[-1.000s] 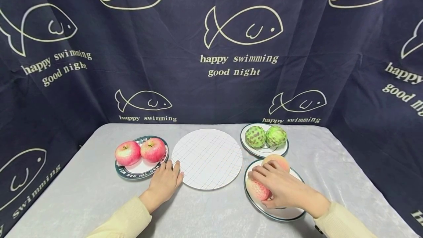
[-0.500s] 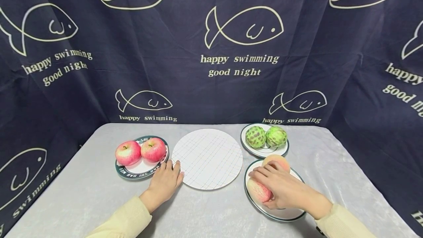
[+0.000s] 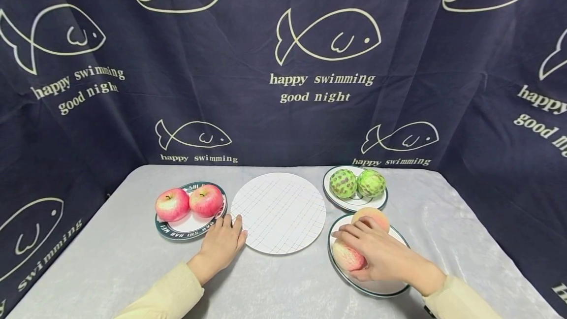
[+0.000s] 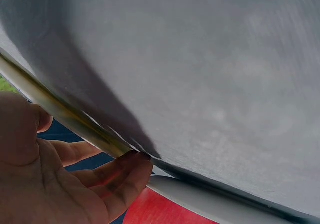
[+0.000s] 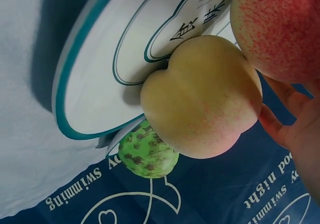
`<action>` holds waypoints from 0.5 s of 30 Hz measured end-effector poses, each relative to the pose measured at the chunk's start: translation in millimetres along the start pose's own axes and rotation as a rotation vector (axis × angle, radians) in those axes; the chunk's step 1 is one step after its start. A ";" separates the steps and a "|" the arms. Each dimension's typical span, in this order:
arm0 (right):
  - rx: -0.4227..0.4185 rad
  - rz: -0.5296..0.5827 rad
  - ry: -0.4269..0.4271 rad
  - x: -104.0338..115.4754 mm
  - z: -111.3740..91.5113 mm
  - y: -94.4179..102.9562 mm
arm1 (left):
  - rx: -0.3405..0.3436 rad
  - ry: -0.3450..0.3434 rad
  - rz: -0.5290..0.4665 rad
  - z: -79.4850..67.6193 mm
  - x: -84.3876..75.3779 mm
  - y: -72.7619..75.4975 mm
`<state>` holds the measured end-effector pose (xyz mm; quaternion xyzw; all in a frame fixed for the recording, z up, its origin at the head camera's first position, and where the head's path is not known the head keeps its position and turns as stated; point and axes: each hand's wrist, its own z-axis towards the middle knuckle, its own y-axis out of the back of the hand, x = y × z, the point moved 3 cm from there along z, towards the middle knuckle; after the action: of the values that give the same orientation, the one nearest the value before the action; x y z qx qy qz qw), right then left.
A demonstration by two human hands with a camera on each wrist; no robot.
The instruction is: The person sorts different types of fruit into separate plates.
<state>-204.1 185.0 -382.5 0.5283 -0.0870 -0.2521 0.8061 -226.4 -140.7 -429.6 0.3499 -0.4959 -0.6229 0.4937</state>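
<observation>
In the head view my right hand (image 3: 383, 255) holds a pink-and-cream peach (image 3: 348, 256) at the left side of a white plate (image 3: 385, 287) with a dark green rim. The fingers lie over its top and the thumb is on the near side. A second, paler peach (image 5: 200, 98) sits on that plate, just beyond the hand. My left hand (image 3: 220, 245) rests with loosely bent fingers between the apple plate (image 3: 177, 235) and a round white board (image 3: 278, 213) with a grid pattern. In the left wrist view its fingertips (image 4: 137, 159) lie by the board's edge, gripping nothing visible.
Two red apples (image 3: 172, 205) sit on the left plate. At the back right, a small plate (image 3: 354, 206) bears two green mottled fruits (image 3: 342, 183). A pale grey cloth (image 3: 283, 284) covers the table, and a dark blue curtain (image 3: 252, 112) hangs behind it.
The peach under my right hand has turned slightly, with the hand staying almost in place. My left hand and the other fruits have not moved.
</observation>
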 end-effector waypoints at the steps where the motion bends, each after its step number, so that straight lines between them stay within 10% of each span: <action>1: -0.006 0.001 0.002 -0.1 -0.2 0.0 | 0.004 0.002 -0.002 0.1 0.0 0.0; 15: -0.023 0.031 -0.017 -0.7 -0.2 0.2 | 0.022 0.012 -0.012 0.4 1.0 -0.9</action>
<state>-204.6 185.6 -382.3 0.5153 -0.0987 -0.2451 0.8152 -227.3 -141.5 -430.3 0.3619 -0.4977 -0.6184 0.4888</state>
